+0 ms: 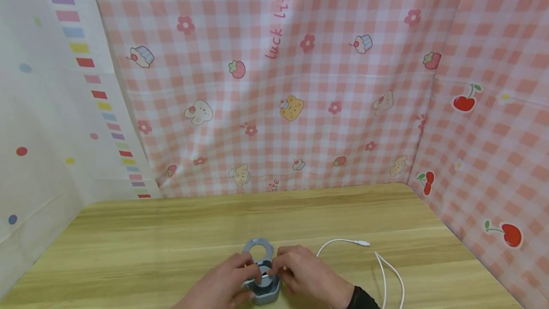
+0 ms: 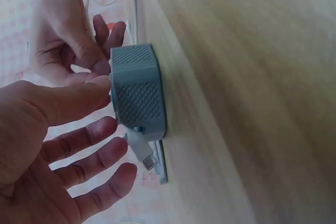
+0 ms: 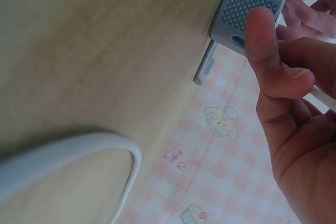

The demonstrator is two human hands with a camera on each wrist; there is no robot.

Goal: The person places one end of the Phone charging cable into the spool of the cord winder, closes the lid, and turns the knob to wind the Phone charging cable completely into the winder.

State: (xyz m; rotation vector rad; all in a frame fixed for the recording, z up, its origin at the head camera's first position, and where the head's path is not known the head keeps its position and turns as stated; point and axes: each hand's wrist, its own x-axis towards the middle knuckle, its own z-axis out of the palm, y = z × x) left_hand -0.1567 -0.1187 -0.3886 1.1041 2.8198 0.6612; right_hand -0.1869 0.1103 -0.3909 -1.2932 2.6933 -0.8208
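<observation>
Cable [image 3: 322, 98] runs pinched between thumb and forefinger of the right hand [image 1: 308, 273], and a short white stretch shows over the opening of the grey case [image 1: 266, 296], which sits on the table [image 1: 128, 256] between the person's two hands. From the other side the left hand [image 1: 220, 279] has its thumb at the case's rim, with other fingers spread apart beyond it; whether it pinches anything inside, I can't tell. I count one case, with one ring-shaped lid [image 1: 269, 250] lying open on its far side, and two plugs: one pokes out by the case's wall, near the left fingers [image 2: 115, 148], and the other [image 1: 363, 243] lies on the table, to the right of the case. I can't say whether all the white lengths are one cable, since the loop on the right slips out of sight at the near edge. Fingertips cover much of the case's inside, so what sits in there is hard to make out. One dark sleeve [image 1: 362, 299] shows at the right wrist, cut off.
</observation>
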